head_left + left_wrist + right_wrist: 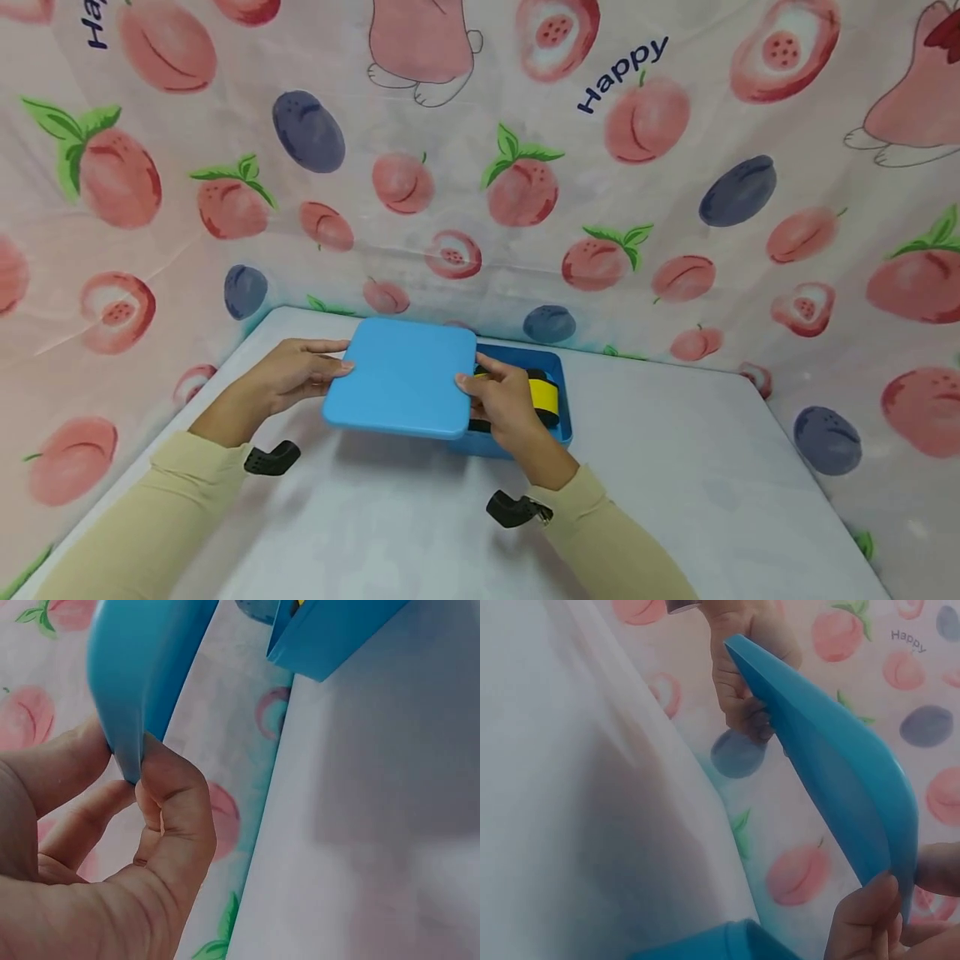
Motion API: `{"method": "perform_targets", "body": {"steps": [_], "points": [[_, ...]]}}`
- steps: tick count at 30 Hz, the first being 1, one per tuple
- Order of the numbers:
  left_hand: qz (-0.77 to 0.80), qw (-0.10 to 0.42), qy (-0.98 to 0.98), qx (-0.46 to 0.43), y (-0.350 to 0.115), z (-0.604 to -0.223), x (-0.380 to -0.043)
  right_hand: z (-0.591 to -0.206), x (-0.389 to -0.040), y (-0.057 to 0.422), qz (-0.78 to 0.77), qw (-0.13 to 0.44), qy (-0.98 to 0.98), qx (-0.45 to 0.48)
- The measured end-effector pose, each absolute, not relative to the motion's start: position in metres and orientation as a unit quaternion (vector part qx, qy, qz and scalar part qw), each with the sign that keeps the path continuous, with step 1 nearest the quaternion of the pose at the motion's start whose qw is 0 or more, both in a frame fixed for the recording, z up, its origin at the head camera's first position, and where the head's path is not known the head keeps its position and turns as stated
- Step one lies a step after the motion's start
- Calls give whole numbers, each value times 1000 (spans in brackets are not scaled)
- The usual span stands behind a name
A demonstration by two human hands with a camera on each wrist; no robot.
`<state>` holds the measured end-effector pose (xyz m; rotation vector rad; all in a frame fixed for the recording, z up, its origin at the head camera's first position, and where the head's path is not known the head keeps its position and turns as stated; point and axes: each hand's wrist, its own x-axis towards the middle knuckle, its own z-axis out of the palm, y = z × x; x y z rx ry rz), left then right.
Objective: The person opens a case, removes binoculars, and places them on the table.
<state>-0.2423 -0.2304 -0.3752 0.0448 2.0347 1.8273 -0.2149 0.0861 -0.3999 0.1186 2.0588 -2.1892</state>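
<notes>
A blue rectangular lid (pixel 401 377) is held above the table, partly over an open blue box (pixel 558 392). My left hand (pixel 300 373) pinches the lid's left edge, thumb on top and fingers beneath; the left wrist view shows the lid (pixel 142 675) clamped between thumb and fingers (pixel 169 787). My right hand (pixel 502 400) pinches the lid's right edge, seen in the right wrist view as the lid (pixel 840 772) gripped by my fingertips (pixel 866 911). Inside the box lies a yellow and black object (pixel 543 396), partly hidden by my right hand.
The white table (pixel 675 483) has its left edge against a fruit-print cloth backdrop (pixel 600 167) that wraps around the back and both sides. The box's corner (pixel 330 637) sits close to the table's back edge. Black wrist mounts (pixel 272 458) show under both sleeves.
</notes>
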Motion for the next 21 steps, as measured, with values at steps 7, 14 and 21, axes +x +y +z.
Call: {"method": "perform_targets", "body": {"steps": [7,14,21], "points": [[657,202,725,32,-246,-373,-239,-396,-215,74,-728,68,681,33],[660,205,723,28,-256,-374,-237,-397,-215,65,-723,76,686,33],[670,201,714,29,-268,-373,-234,-401,-217,52,-726,81,682,32]]}}
